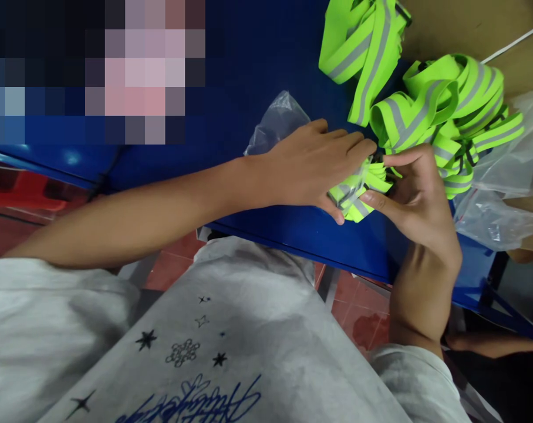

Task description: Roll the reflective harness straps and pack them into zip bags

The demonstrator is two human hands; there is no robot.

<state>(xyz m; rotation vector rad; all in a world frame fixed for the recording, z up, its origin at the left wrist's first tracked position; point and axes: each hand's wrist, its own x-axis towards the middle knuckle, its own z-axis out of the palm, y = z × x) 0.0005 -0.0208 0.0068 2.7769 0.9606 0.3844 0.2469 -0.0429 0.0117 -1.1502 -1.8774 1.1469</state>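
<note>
Between my hands is a folded bundle of neon-green reflective strap (361, 208) with grey stripes, its left part covered by clear plastic. My left hand (321, 167) lies over the plastic-covered end, its thumb below and its fingers curled over the top. From the right, my right hand (420, 197) grips the bundle's open end between thumb and index finger. Beyond my left wrist, clear plastic film (277, 120) lies on the blue table; whether it belongs to the same bag is hidden by the hand.
More neon-green reflective straps (425, 114) with black buckles lie heaped at the back right, and another looped strap (363, 53) is behind them. Clear plastic bags (499, 205) rest at the right by cardboard. The blue table (266, 47) has its near edge before me. Another person's arm (495, 342) shows at lower right.
</note>
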